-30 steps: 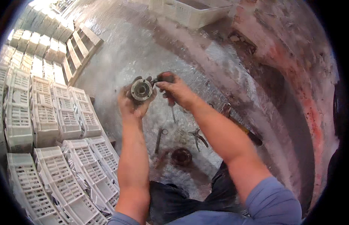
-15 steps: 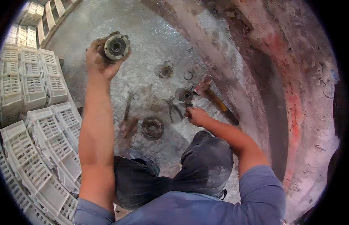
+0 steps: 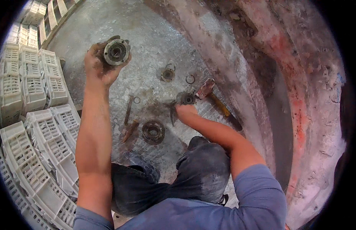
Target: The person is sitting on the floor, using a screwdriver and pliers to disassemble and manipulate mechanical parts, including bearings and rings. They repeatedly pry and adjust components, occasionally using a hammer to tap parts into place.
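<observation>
My left hand [image 3: 99, 66] is raised at the upper left, its fingers wrapped round a greasy metal bearing housing [image 3: 116, 51] with its round bore facing me. My right hand [image 3: 186, 111] is low over the floor, its fingers curled beside a pair of dark pliers [image 3: 173, 115] that it partly covers. What the fingers hold, if anything, is hidden. Just beyond the right hand lies a small round flanged part [image 3: 186, 99]. A larger greasy metal ring [image 3: 153, 132] lies in front of my knees.
A hammer [image 3: 215, 101] with a yellow and black handle lies at right. Farther off are a flanged metal piece [image 3: 167, 74] and a snap ring [image 3: 190, 79]. A thin rod [image 3: 129, 110] lies left of centre. White plastic crates [image 3: 36, 153] line the left; a curved ledge [image 3: 239, 73] runs along the right.
My right hand has moved left, from beside the pliers to partly over them. My left hand, still gripping the bearing housing, has shifted slightly to the left.
</observation>
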Available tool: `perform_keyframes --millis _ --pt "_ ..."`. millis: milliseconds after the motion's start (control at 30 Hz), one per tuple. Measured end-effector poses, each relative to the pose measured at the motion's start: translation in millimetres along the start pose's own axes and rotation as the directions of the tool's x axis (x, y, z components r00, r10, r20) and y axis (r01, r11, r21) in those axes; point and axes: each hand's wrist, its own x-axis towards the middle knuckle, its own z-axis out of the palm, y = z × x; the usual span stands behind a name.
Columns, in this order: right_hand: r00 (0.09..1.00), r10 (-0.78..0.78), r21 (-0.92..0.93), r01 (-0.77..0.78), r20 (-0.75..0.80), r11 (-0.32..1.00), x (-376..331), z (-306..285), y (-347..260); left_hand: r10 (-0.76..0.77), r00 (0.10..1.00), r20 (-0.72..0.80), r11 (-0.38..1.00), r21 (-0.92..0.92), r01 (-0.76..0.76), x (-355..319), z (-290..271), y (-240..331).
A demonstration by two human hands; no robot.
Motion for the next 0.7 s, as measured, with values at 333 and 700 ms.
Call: perform_keyframes --millis 333,700 --pt "0.998 -0.023 -0.09 0.018 -0.051 0.996 16 10 6 -0.01 1.0 -0.029 0.998 -0.058 0.008 -4 -6 5" --pt "0.992 -0.111 0.719 0.121 -0.061 0.684 -6 -97 -28 0.064 0.997 0.033 0.983 -0.176 -0.057 -6 -9 27"
